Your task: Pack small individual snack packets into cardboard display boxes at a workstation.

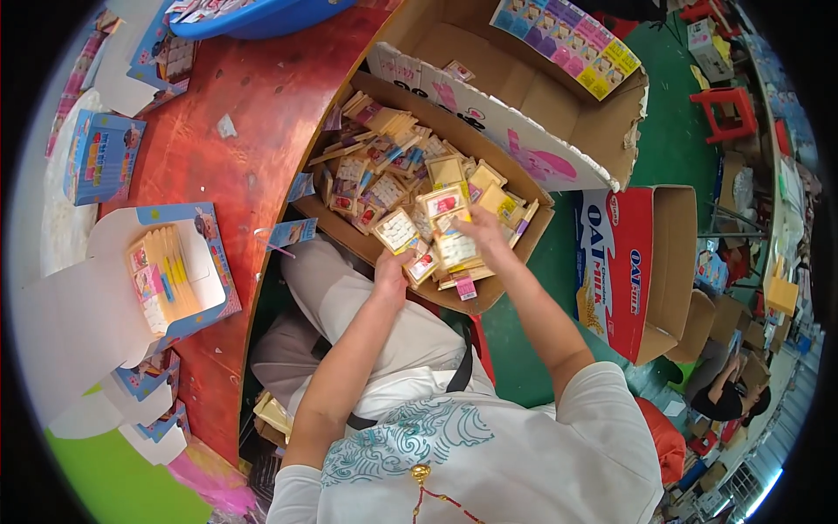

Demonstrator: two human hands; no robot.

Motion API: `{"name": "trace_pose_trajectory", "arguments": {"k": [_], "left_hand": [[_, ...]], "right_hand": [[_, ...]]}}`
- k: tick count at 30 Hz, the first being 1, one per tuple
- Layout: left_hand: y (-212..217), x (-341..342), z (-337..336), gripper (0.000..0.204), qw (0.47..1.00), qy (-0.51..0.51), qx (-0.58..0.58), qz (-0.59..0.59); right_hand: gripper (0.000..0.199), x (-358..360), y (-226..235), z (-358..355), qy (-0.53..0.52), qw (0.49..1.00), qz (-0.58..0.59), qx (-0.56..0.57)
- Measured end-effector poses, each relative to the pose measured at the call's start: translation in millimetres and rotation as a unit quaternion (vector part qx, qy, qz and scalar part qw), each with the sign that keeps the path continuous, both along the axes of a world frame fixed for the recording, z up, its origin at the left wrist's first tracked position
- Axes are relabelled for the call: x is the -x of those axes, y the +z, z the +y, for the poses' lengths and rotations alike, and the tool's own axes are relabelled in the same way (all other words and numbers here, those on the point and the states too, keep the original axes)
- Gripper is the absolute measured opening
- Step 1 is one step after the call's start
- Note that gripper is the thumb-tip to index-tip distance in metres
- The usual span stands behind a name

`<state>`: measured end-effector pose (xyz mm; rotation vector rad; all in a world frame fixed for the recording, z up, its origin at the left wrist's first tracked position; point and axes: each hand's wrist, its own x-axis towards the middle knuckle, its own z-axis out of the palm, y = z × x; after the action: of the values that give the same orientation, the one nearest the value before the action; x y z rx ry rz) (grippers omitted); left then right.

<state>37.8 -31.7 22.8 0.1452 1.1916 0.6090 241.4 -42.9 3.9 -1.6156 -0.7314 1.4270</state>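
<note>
My left hand [393, 272] is closed on the lower end of a flat tan packet [398, 229] with small white pieces under a clear front. My right hand [484, 234] grips the side of a similar packet [445, 204], which has a red picture at its top and white pieces below. Both are held close together over an open cardboard box [531, 240] at my knees. Inside that box lies a loose heap of such packets [381, 189], some face up, others on edge. My fingertips are partly hidden by the packets.
To the left, a red table [253, 113] bears an open blue display box [223, 262] with a row of packets [160, 275]. A blue basin [262, 22] stands at its far end. Cartons [602, 140] and a red-and-blue box [611, 271] flank the right side, near a red stool [726, 113].
</note>
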Motion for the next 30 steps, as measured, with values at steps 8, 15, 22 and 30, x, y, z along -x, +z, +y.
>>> {"name": "trace_pose_trajectory", "arguments": {"k": [8,15,22,30], "left_hand": [[12.5,4.2,0.1,0.039,0.996,0.035,-0.011,-0.086],[19.4,1.6,2.0,0.037,0.998,0.032,-0.058,0.013],[21.9,3.0,2.5,0.032,0.995,0.090,-0.031,0.026],[22.6,7.0,9.2,0.033,0.989,0.143,-0.019,0.030]], "right_hand": [[0.028,51.9,12.8,2.7,-0.024,0.979,0.193,0.066],[0.042,60.1,12.2,2.2,0.172,0.970,-0.167,-0.039],[0.045,19.2,-46.4,64.7,0.042,0.860,-0.507,0.033],[0.039,22.7,-68.2,79.4,0.039,0.833,-0.539,0.118]]}}
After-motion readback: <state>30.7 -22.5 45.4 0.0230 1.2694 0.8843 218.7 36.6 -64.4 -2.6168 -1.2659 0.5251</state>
